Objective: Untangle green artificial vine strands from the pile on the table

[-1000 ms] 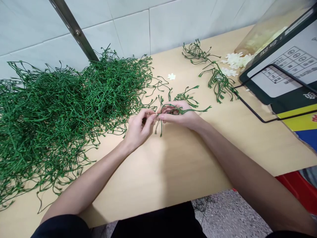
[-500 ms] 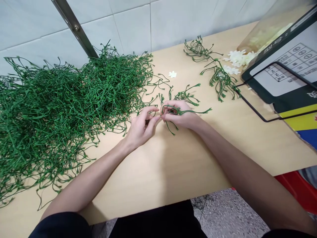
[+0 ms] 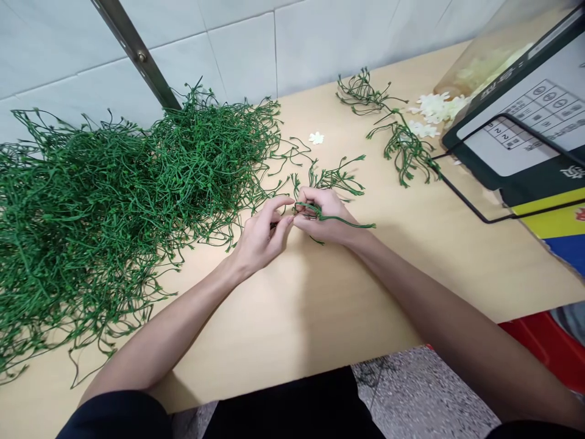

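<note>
My right hand [image 3: 322, 213] is closed round a green plastic stem [image 3: 347, 223] with thin curved branches; one branch sticks out over the wrist to the right. Against it, fingertip to fingertip, my left hand [image 3: 267, 231] is pinched, and what sits between its thumb and finger is too small to make out. Just beyond the right hand a sprig of green stems [image 3: 340, 177] spreads over the table. To the left a large heap of green plastic stems [image 3: 137, 195] reaches close to my left hand.
A white flower piece [image 3: 316, 138] lies behind my hands. Further right are a loose green stem cluster [image 3: 404, 146], white flower pieces [image 3: 434, 110] and a dark printed box or bag [image 3: 525, 122] with a black wire frame [image 3: 470, 204]. A metal post [image 3: 141, 58] stands by the tiled wall.
The stem in my right hand has turned, its protruding branch now pointing lower and the lower branch less visible. Both hands stay together in nearly the same place.
</note>
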Motion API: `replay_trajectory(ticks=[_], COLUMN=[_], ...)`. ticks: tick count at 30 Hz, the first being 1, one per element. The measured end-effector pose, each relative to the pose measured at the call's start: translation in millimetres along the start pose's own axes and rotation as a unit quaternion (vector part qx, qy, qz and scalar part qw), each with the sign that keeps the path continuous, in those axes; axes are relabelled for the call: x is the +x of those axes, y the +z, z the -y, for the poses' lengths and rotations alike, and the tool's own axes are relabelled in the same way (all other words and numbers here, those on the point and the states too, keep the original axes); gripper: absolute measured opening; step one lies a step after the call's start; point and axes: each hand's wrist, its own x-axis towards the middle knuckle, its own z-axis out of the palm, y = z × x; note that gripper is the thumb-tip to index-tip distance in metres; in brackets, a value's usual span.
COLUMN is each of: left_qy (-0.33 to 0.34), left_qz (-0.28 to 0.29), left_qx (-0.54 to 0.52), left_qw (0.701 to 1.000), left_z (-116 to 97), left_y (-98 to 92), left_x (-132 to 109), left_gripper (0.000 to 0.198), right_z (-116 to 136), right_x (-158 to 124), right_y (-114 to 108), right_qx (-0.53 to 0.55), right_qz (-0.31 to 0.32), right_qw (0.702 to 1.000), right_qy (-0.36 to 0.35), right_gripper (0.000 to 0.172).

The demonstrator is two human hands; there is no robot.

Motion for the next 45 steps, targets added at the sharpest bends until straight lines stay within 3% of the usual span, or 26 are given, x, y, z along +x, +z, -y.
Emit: replay_trajectory(ticks=[13,27,31,35,41,45], left_qy=[-0.022,-0.051,-0.060,-0.083,-0.156,-0.128], left_qz=[0.003,0.008,0.003,-0.064,-0.137,-0.135], left_qx=[-0.019,-0.044,-0.049,-0.074,-0.079,0.010], left_qw=[1.000,0.998,0.997,0.992,0.975,0.983], left_z=[1.6,0.3,-0.2,-0.3,6.8,9.9], left_y=[-0.3,-1.5,-1.5,-2.0,-1.8,-1.5], left_x=[0.4,2.6,-0.6,-5.6,1.6,4.3], left_gripper=[0.026,0.025,0.022,0.013,0.012,0.011], right_z=[2.5,0.5,-2.1,-9.7,-5.4,-0.4], right_x=[-0.4,-3.7,-1.7,5.6,7.4,6.3], right_y=[5.6,14.6,11.0,-0.5,-8.6,-11.3], right_qx=[-0.060,-0.134,-0.110,-0.005,0.095,0.110], right_qz=[-0.042,-0.113,-0.121,-0.222,-0.156,-0.132], right_qw=[0.997,0.981,0.985,0.974,0.982,0.984], right_qy=[-0.012,-0.082,-0.058,0.035,0.046,0.045], right_gripper=[0.022,0.026,0.025,0.021,0.008,0.011])
